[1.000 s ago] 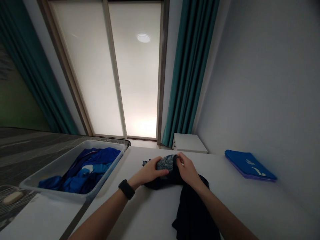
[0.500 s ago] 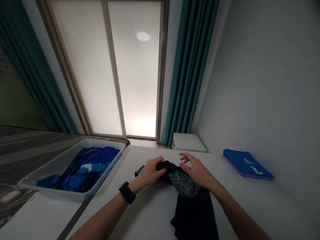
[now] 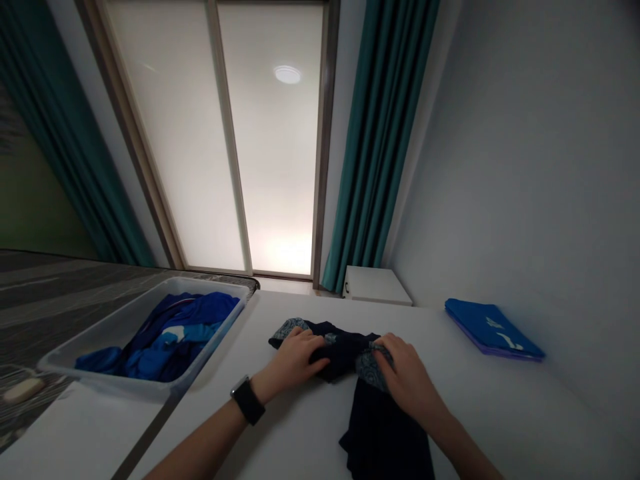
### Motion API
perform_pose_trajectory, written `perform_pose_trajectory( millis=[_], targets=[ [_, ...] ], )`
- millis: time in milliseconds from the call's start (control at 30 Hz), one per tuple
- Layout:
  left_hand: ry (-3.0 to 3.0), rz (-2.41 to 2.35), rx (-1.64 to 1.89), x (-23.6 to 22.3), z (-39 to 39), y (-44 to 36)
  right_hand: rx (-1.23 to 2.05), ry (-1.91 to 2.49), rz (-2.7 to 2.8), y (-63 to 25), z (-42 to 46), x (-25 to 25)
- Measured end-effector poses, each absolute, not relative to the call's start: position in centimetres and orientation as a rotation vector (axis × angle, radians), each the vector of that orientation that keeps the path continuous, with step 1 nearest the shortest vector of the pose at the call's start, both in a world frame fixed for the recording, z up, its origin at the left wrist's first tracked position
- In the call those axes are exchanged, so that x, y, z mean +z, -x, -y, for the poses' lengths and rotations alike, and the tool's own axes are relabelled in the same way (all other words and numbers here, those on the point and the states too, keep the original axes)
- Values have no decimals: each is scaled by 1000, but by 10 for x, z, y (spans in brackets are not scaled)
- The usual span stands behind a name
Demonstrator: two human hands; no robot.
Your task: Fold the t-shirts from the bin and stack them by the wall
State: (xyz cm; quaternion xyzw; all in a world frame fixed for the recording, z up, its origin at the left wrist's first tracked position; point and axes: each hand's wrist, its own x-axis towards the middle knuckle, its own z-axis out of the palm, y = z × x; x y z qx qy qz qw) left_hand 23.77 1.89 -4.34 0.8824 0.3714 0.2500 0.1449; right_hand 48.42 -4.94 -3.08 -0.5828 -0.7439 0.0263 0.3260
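Observation:
A dark navy garment (image 3: 387, 433) with grey-blue patterned parts lies on the white table, its lower part running toward me and its upper part bunched up crosswise. My left hand (image 3: 295, 357), with a black watch on the wrist, rests on the bunched left portion, fingers laid over the cloth and thumb held apart. At the right end of the bunch, my right hand (image 3: 407, 377) pinches a patterned piece between thumb and fingers. The garment's exact kind is hard to make out in its crumpled state.
To the left stands a translucent plastic bin (image 3: 173, 393) holding several blue clothes (image 3: 165, 340). A folded blue and purple stack of cloth (image 3: 493, 327) lies at the right by the wall. Beyond the white table (image 3: 280, 440) are a small white cabinet (image 3: 377, 285) and a green curtain (image 3: 380, 147).
My left hand has gone from pinching the raised cloth to resting on it. My right hand, open before, has closed on the patterned part, and the bunched cloth lies lower and flatter.

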Motion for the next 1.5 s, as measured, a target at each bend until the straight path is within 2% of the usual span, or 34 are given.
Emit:
perform_pose_trajectory(
  millis=[200, 267, 367, 500, 600, 700, 800, 967, 1100, 1300, 1433, 1500],
  targets=[
    [-2666, -1293, 542, -50, -41, -204, -232, 1537, 1874, -518, 37, 0],
    [-2668, -1362, 531, -47, -47, -196, -215, 1569, 1775, -525, 33, 8],
    [-2613, -1388, 647, -46, -57, -187, 164, 1589, 1564, -533, 28, 13],
    [-2105, -1457, 960, -52, -68, -182, 865, 1401, 1227, -527, 35, 6],
    [-1628, -1360, 920, -56, -69, -186, 1055, 1346, 1341, -511, 56, -11],
    [-1153, -1129, 913, -59, -65, -197, 876, 1454, 1845, -494, 82, -36],
    [-939, -978, 975, -65, -62, -210, 638, 1475, 2141, -488, 93, -63],
    [-764, -874, 933, -73, -69, -231, 308, 1571, 2216, -512, 52, -100],
    [-717, -734, 882, -70, -84, -245, 357, 1438, 2149, -538, -11, -111],
    [-636, -835, 1483, -70, -119, -255, 509, 1305, 1765, -533, -80, -88],
    [-1259, -921, 1808, -42, -125, -240, 468, 1341, 1518, -524, -92, -49],
    [-1615, -934, 1965, -22, -118, -231, 573, 1337, 1373, -522, -87, -25]
  ],
)
